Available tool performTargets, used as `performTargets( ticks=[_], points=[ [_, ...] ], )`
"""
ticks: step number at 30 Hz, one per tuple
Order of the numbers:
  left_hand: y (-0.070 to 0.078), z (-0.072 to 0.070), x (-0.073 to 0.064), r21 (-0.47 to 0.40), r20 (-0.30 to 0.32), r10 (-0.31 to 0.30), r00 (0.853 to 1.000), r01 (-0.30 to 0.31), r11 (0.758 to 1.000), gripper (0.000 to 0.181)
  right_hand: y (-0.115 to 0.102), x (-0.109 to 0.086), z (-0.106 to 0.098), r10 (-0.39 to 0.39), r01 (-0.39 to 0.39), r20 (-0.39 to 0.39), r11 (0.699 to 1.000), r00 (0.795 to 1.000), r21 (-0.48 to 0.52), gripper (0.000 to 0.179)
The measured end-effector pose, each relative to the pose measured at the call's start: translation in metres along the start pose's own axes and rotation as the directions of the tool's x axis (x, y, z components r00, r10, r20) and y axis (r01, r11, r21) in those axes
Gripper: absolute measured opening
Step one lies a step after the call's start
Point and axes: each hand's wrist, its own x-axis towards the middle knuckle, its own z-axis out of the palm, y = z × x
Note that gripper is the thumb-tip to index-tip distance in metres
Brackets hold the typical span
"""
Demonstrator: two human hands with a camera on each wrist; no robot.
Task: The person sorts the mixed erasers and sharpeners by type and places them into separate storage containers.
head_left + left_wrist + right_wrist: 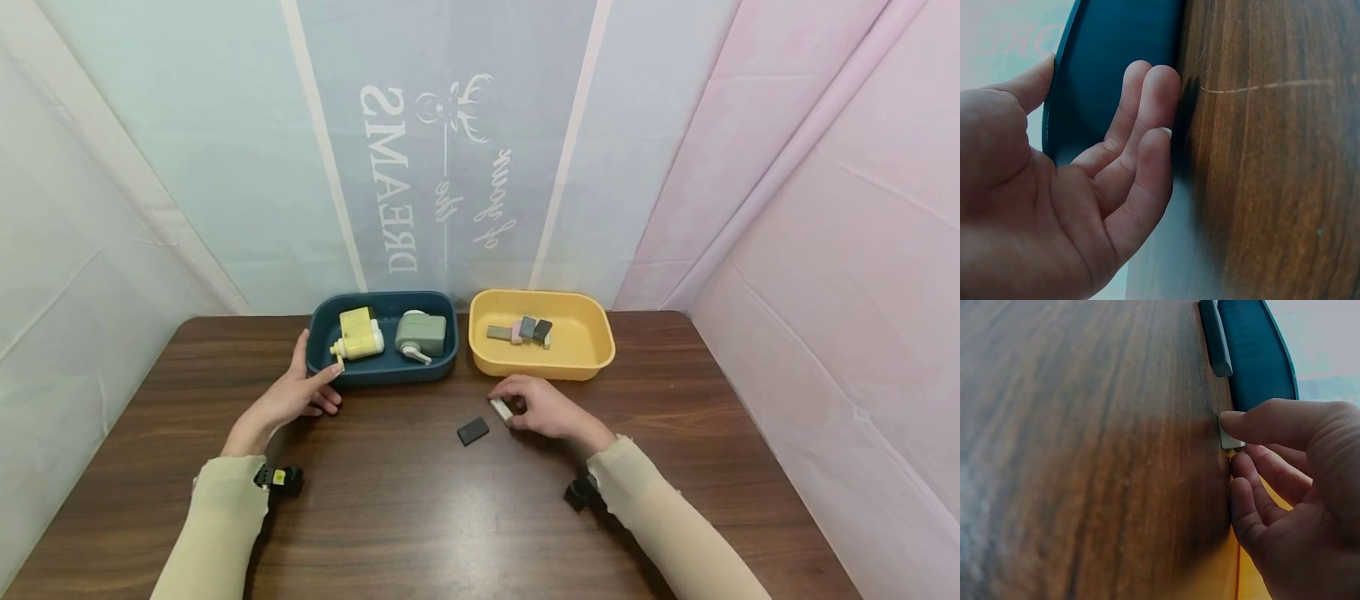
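Observation:
My right hand is low over the table, in front of the yellow tray. It pinches a small flat white block; the right wrist view shows the thumb on the block with fingertips beside it. A dark rectangular block lies on the wood just left of that hand. At the left front corner of the blue tray, my left hand spreads thumb and index finger along the rim. The other fingers bend loosely beside the outer wall in the left wrist view.
Inside the blue tray lie a yellow crank-handled device and a grey-green one. The yellow tray holds several small blocks in grey, pink and black. A printed cloth hangs behind the brown table.

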Motion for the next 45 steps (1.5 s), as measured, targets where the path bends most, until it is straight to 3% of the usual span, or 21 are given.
performTargets(
  ticks=[19, 27, 45],
  points=[
    [-0.006, 0.001, 0.0, 0.017, -0.005, 0.02, 1.0, -0.02, 1.0, 0.098, 0.004, -0.005, 0.008, 0.022, -0.023, -0.079, 1.0, 0.997, -0.013, 0.041],
    [-0.006, 0.001, 0.0, 0.02, -0.006, 0.03, 1.0, -0.03, 0.999, 0.099, -0.005, -0.01, 0.003, 0.006, -0.002, -0.114, 0.999, 0.993, 0.036, 0.042],
    [-0.006, -0.001, 0.002, 0.031, -0.002, 0.02, 1.0, -0.02, 0.999, 0.1, -0.026, -0.023, -0.015, -0.023, 0.021, -0.136, 1.0, 0.99, -0.018, 0.043]
  ],
)
